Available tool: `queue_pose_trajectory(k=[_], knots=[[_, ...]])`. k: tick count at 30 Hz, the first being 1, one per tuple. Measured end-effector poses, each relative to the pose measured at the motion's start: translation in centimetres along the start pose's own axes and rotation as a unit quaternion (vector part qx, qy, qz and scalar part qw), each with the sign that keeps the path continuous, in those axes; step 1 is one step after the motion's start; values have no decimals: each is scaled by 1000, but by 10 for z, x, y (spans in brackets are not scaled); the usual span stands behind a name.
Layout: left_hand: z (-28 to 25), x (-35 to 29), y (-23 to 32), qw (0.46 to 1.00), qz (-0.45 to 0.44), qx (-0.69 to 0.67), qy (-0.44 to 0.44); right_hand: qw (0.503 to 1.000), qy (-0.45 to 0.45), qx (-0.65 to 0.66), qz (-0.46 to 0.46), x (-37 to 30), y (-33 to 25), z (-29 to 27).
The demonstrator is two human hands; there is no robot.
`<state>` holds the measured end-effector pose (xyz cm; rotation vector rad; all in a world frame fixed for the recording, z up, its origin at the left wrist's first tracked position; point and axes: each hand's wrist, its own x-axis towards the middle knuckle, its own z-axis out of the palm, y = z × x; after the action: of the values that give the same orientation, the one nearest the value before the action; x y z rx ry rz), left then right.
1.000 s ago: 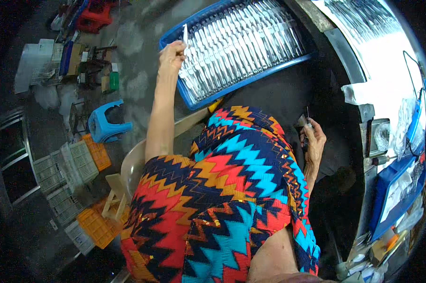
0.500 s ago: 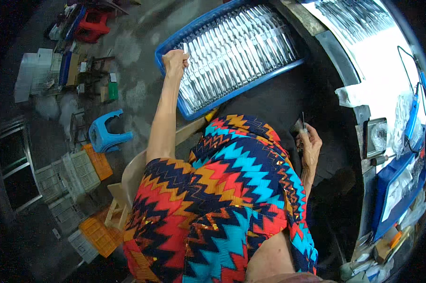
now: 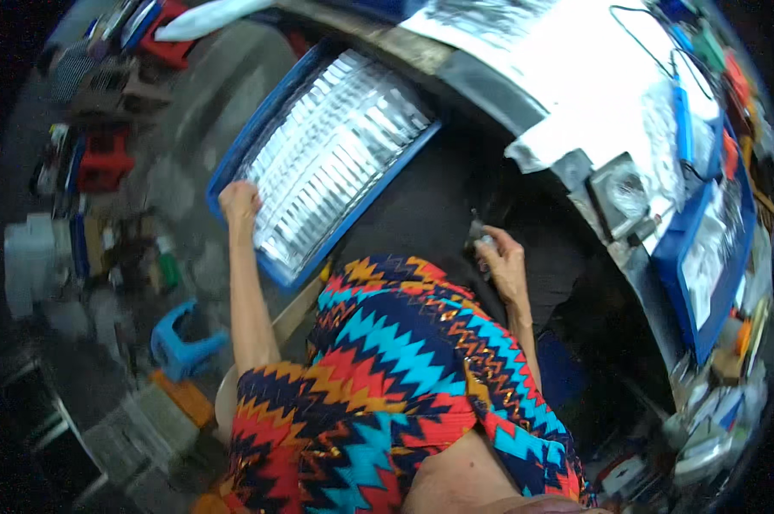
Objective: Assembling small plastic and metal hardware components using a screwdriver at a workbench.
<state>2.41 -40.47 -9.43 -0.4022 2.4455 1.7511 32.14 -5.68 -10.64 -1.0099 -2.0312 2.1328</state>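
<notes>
A blue tray (image 3: 368, 190) holds rows of shiny silver, slender pieces (image 3: 331, 158), blurred here. My left hand (image 3: 240, 201) is closed at the tray's left end, over the rim and the ends of the rows. What its fingers grip is hidden. To the right, in front of my body, my right hand (image 3: 505, 264) is closed round a small dark hand tool with a thin metal tip (image 3: 476, 228). The tip points up and away from me. Its exact kind cannot be made out.
A bright white worktop (image 3: 588, 81) curves along the right, with silver pieces at its far end. Clear plastic wrap and a blue bin (image 3: 694, 257) are on that side. At left stand a blue stool (image 3: 184, 341), red stools (image 3: 104, 161) and grey crates (image 3: 143, 428).
The whole view has swung, so tray, worktop and both hands appear further left. My left hand keeps its place at the tray's end. The tool is still in my right hand.
</notes>
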Motion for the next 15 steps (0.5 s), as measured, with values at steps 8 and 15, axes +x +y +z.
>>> queue_pose_trajectory(k=[8, 15], knots=[[9, 27, 3, 894, 170, 402, 100, 999, 20, -26, -23, -9, -9, -4], [164, -42, 155, 903, 351, 167, -182, 999, 13, -48, 5, -4, -3, -7]])
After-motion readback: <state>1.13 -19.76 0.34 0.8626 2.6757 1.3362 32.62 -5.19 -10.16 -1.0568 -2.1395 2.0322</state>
